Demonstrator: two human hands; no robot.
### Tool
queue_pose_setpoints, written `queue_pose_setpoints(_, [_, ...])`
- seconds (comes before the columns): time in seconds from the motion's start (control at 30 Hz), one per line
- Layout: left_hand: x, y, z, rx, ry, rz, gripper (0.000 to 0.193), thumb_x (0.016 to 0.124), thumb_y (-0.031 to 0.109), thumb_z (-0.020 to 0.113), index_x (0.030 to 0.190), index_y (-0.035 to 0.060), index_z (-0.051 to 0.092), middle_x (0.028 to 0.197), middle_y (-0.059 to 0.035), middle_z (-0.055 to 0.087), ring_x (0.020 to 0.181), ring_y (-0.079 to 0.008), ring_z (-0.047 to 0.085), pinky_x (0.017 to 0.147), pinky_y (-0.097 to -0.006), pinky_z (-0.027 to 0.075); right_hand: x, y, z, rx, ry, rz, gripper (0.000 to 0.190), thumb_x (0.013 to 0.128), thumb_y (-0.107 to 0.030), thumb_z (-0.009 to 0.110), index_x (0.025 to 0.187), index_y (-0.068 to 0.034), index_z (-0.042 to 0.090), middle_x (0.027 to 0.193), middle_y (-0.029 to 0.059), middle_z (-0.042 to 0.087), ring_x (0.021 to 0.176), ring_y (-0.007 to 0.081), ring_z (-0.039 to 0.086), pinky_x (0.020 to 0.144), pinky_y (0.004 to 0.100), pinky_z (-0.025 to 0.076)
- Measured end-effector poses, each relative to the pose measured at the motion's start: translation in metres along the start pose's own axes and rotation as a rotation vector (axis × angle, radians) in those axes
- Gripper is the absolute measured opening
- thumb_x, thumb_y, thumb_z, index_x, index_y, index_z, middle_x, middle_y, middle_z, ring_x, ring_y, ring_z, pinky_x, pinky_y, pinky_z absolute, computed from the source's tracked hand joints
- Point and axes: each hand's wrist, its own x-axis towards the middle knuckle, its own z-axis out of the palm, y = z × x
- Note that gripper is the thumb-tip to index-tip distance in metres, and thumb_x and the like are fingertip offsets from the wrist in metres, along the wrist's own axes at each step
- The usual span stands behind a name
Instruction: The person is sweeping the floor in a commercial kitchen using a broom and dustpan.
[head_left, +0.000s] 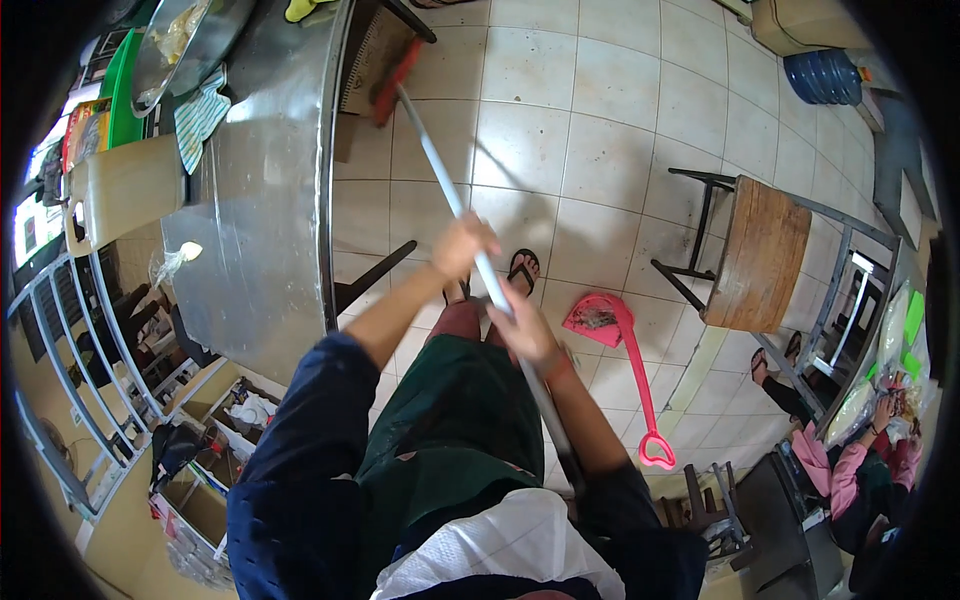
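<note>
Both hands grip the pale long handle (436, 161) of a broom. My left hand (461, 246) holds it higher up, nearer the brush, and my right hand (525, 328) holds it lower, close to my body. The red broom head (396, 82) rests at the floor beside a cardboard box (375, 56) under the metal table. To the right of my feet, a pink long-handled dustpan (626, 330) lies on the tiles with grey dirt (598, 319) in its pan. Neither hand touches the dustpan.
A stainless steel table (262, 202) stands at left, its dark leg (375, 277) angling over the floor. A wooden-seated stool (759, 253) is at right. Beyond it a person in pink (851, 469) sits at another table. A blue water bottle (823, 77) lies at the far right.
</note>
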Motion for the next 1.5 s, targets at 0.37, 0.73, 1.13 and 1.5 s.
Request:
queue_pose_setpoints(0.37, [-0.029, 0.14, 0.078, -0.15, -0.378, 0.278, 0.005, 0.065, 0.019, 0.054, 0.065, 0.0182, 0.059, 0.067, 0.0026, 0.057, 0.072, -0.0153, 0.053, 0.076, -0.0291, 0.036, -0.17, -0.057, -0.052, 0.283, 0.014, 0.803, 0.05, 0.078, -0.014, 0.047, 0.125, -0.007, 0.031, 0.053, 0.0008, 0.045, 0.043, 0.008, 0.043, 0.038, 0.0235, 0.037])
queue_pose_setpoints(0.73, [0.073, 0.018, 0.009, 0.344, 0.071, -0.061, 0.025, 0.061, 0.026, 0.062, 0.08, 0.0097, 0.059, 0.099, -0.01, 0.052, 0.093, -0.0264, 0.046, 0.08, -0.0403, 0.035, 0.008, -0.005, -0.03, 0.498, 0.127, 0.303, 0.044, 0.081, -0.02, 0.047, 0.122, -0.011, 0.036, 0.056, 0.0009, 0.042, 0.046, 0.0052, 0.042, 0.036, 0.0222, 0.033])
queue_pose_setpoints(1.13, [-0.03, 0.202, 0.115, -0.093, -0.427, 0.364, 0.018, 0.066, 0.03, 0.055, 0.057, 0.0139, 0.056, 0.057, -0.0035, 0.05, 0.075, -0.02, 0.051, 0.092, -0.0493, 0.025, -0.247, -0.062, -0.038, 0.622, 0.291, 0.786, 0.051, 0.082, -0.014, 0.044, 0.128, -0.008, 0.023, 0.052, -0.002, 0.039, 0.036, 0.0054, 0.037, 0.03, 0.021, 0.033])
queue_pose_setpoints(1.5, [0.043, 0.119, 0.023, 0.295, 0.007, 0.098, 0.032, 0.064, 0.009, 0.055, 0.096, 0.01, 0.054, 0.113, -0.0161, 0.041, 0.109, -0.0317, 0.037, 0.092, -0.0461, 0.029, -0.118, -0.039, -0.048, 0.764, 0.184, 0.366, 0.052, 0.081, -0.011, 0.046, 0.128, -0.009, 0.023, 0.055, -0.0008, 0.042, 0.038, 0.0049, 0.039, 0.032, 0.0185, 0.033])
